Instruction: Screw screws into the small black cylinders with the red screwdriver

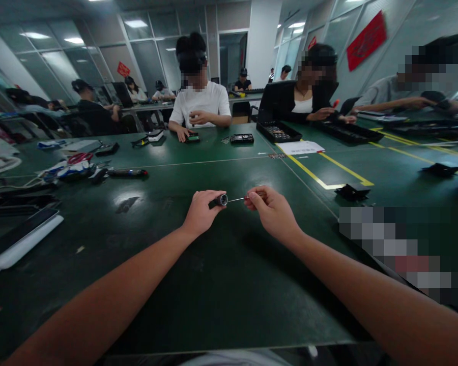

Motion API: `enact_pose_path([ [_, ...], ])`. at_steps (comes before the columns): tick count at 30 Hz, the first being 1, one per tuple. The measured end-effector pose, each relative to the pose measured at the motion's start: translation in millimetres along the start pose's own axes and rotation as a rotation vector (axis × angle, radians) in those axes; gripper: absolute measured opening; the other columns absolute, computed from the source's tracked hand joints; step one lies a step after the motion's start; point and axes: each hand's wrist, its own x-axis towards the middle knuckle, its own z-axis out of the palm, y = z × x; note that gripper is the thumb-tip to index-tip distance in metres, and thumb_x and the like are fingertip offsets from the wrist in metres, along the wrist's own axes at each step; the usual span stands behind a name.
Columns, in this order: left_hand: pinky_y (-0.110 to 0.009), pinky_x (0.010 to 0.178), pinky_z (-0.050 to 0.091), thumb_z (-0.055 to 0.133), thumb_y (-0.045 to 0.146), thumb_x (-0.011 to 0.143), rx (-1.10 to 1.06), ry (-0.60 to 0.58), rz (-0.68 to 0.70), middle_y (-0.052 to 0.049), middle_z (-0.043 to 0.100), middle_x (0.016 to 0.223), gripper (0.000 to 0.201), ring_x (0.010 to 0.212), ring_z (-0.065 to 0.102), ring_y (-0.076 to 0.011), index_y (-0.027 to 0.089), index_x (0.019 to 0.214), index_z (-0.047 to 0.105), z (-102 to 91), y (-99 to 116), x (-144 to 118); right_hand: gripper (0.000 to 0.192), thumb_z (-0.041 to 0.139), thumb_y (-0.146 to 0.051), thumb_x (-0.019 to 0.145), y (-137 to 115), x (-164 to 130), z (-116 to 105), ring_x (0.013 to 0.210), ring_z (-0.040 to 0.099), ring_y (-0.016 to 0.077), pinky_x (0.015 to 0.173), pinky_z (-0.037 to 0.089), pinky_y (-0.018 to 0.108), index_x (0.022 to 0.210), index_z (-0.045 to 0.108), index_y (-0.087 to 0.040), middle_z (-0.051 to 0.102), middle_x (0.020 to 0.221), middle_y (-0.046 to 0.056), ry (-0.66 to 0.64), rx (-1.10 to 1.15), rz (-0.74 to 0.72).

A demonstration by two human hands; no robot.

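My left hand [203, 211] is closed around a small black cylindrical part with a round, lens-like end [223, 200] that faces right and towards me. Pinched in the fingers of my right hand [272, 207] is a screwdriver [236, 200]; its thin metal shaft points left, and most of its handle is hidden by the fingers. The tip of the shaft meets or nearly meets the edge of the round end; I cannot tell which. Both hands are held above the green tabletop [221, 284].
A dark pen-shaped tool [127, 173] and a cluttered pile with red cable [80, 158] lie left. A tablet-like device [26, 236] is nearer. At right are a black bracket-like piece [352, 192], a paper sheet [301, 147] and a black parts tray [278, 132]. Co-workers sit opposite.
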Motion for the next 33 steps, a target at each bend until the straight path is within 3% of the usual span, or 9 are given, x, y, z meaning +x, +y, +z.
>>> enact_pose_path([
  [4,-0.047,0.102,0.042,0.073,0.019,0.086,-0.007,-0.014,-0.004,-0.004,0.072,0.119,0.035,0.112,0.062,-0.0255,0.027,0.120,0.069,-0.6,0.3,0.2,0.021,0.055,-0.042,0.095,1.0,-1.5,0.2,0.084,0.070,0.0211,0.080,0.055,0.040,0.098,0.063,-0.022,0.072,0.091,0.006,0.040,-0.071,-0.051],
  [11,-0.046,0.101,0.043,0.074,0.018,0.085,0.007,-0.009,0.003,-0.003,0.072,0.119,0.036,0.113,0.062,-0.0248,0.027,0.119,0.069,-1.2,-0.4,-0.1,0.020,0.053,-0.039,0.096,-0.7,-1.7,-1.9,0.083,0.071,0.0218,0.078,0.054,0.039,0.099,0.062,-0.022,0.072,0.086,0.005,-0.019,-0.102,-0.064],
  [17,-0.050,0.103,0.040,0.074,0.019,0.086,0.027,-0.016,0.023,-0.003,0.072,0.119,0.036,0.113,0.061,-0.0255,0.027,0.120,0.069,-0.4,-1.4,-0.3,0.015,0.053,-0.036,0.096,-8.6,-6.3,-1.2,0.083,0.071,0.0227,0.078,0.052,0.039,0.098,0.062,-0.024,0.073,0.089,0.005,-0.014,-0.268,-0.159],
  [33,-0.049,0.107,0.037,0.075,0.018,0.085,-0.024,-0.028,-0.004,-0.004,0.072,0.122,0.036,0.116,0.062,-0.0251,0.027,0.119,0.069,-0.2,-0.5,0.4,0.018,0.053,-0.038,0.095,-0.3,0.0,-1.1,0.081,0.071,0.0206,0.078,0.055,0.038,0.097,0.062,-0.022,0.072,0.085,0.005,-0.013,-0.093,-0.073],
])
